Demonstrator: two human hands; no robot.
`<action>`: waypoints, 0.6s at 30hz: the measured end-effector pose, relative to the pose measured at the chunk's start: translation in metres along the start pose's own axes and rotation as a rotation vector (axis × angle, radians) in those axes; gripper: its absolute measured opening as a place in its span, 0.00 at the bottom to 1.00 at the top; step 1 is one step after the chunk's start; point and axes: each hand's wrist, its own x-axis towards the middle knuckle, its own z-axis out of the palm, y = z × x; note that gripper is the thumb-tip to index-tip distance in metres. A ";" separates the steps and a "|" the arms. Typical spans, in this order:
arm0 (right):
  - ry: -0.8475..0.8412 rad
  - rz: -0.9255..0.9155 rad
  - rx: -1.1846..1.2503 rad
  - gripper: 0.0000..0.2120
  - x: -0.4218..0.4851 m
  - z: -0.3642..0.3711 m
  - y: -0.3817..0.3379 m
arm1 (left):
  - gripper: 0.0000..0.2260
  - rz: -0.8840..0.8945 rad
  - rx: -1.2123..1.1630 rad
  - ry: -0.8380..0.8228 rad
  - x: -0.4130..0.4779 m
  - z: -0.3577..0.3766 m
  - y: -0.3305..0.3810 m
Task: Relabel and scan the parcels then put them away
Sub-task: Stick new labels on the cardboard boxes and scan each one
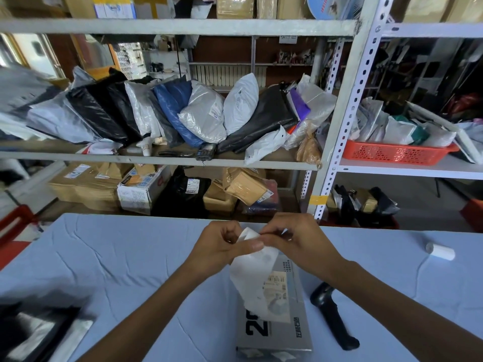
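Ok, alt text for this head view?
The left hand and right hand pinch a white label strip above a grey parcel box on a blue-covered table. A black scanner lies right of the box, parcel shelves behind.

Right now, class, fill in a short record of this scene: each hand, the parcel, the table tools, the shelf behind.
left hand: pinches the white label at its top
right hand: pinches the same top edge
white label: hangs down over the parcel
parcel: grey box flat on the blue-covered table
scanner: black, on the table right of the parcel
label roll: white, far right on the table
shelf behind: mailer bags leaning in a row; red basket to their right
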 end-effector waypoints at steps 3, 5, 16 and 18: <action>-0.018 -0.039 -0.073 0.08 0.001 0.003 -0.001 | 0.16 -0.001 -0.010 -0.001 -0.002 -0.002 0.001; -0.033 -0.049 -0.091 0.10 0.002 0.003 -0.003 | 0.15 -0.001 -0.024 -0.018 -0.004 -0.004 0.003; 0.069 0.255 0.232 0.09 0.013 0.007 0.001 | 0.05 -0.070 -0.018 -0.085 -0.006 -0.022 0.007; 0.164 0.430 0.341 0.10 0.015 0.010 0.015 | 0.07 -0.128 0.030 -0.119 -0.005 -0.033 0.003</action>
